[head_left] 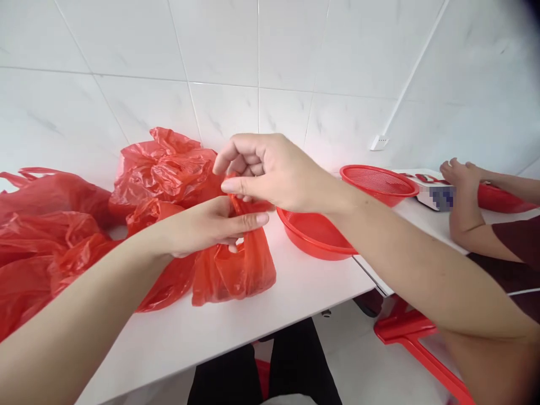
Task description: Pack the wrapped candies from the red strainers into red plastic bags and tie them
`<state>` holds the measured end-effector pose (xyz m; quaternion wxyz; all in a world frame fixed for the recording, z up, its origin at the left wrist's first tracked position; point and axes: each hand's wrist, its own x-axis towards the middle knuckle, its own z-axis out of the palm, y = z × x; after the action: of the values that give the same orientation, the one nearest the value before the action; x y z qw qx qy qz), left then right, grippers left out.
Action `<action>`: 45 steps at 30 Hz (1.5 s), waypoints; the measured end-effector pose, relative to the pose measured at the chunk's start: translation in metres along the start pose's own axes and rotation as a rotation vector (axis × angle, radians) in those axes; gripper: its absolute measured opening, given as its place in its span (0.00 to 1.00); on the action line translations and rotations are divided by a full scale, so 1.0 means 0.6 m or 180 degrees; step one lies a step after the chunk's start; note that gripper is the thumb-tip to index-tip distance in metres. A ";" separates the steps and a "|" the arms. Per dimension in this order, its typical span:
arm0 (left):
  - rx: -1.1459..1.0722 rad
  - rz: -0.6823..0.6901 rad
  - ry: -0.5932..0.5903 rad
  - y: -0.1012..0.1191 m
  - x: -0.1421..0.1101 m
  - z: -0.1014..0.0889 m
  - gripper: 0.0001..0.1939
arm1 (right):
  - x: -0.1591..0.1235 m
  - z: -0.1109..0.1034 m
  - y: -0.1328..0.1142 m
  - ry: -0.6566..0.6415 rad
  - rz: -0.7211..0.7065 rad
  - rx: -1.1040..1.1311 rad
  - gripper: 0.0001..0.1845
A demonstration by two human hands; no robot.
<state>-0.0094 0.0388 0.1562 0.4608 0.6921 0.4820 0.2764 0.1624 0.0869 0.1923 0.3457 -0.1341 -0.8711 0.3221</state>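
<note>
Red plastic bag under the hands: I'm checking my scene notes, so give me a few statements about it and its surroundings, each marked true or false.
1. Both hands, left hand and right hand, grip the top of the small red bag. True.
2. The bag hangs over the floor. False: it rests on the white table.
3. A red basin sits right of the bag. True.
4. The wall is bare brick. False: white tiles.
5. Another person's hand rests on a neighbouring table. True.
</note>
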 end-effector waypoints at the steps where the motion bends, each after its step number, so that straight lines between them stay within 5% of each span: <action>1: -0.0056 -0.0057 0.0122 0.001 0.003 0.001 0.14 | 0.002 0.005 0.010 0.0093 -0.0020 0.0016 0.06; 4: -0.0497 -0.0117 0.0496 -0.008 0.009 -0.005 0.20 | -0.007 0.006 0.044 -0.0025 0.0277 -0.0025 0.14; 7: -0.0768 -0.0089 0.0506 -0.023 0.011 -0.012 0.23 | -0.029 0.001 0.067 -0.0181 0.0622 -0.0006 0.11; 13: -0.0813 0.0422 0.0392 -0.035 0.011 -0.014 0.14 | -0.075 0.009 0.034 0.0029 0.0541 0.0089 0.01; 17: -0.0189 0.0514 0.0411 -0.032 0.005 -0.019 0.09 | -0.085 0.014 0.022 -0.0474 0.0328 0.0279 0.03; 21: 0.0763 0.0449 0.0418 -0.031 0.000 -0.018 0.08 | -0.066 0.031 0.066 0.0097 0.0211 0.0517 0.08; 28: 0.2110 0.0994 0.1815 -0.054 0.005 0.008 0.16 | -0.047 0.074 0.138 0.0108 0.0782 0.1065 0.16; 33: 0.2472 0.1777 0.2181 -0.074 0.008 0.013 0.13 | -0.059 0.068 0.126 -0.0283 0.0822 0.1087 0.08; 37: 0.2763 0.1519 0.2026 -0.092 -0.006 0.002 0.13 | -0.057 0.023 0.137 -0.0194 0.0675 0.0093 0.19; 40: 0.3221 0.1373 0.1836 -0.106 -0.031 0.011 0.11 | -0.045 -0.020 0.177 -0.0001 0.1186 -0.1401 0.21; 42: 0.3263 0.1544 0.1281 -0.109 -0.048 0.029 0.13 | -0.034 -0.032 0.208 -0.0053 0.1564 -0.2171 0.20; 45: 0.2690 0.1719 0.0372 -0.099 -0.059 0.056 0.16 | -0.016 -0.012 0.241 -0.0262 0.1581 -0.2332 0.19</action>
<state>-0.0195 0.0004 0.0907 0.0246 0.9015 0.3805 0.2047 0.1760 0.1952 0.0971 0.1525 -0.4400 -0.8821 0.0705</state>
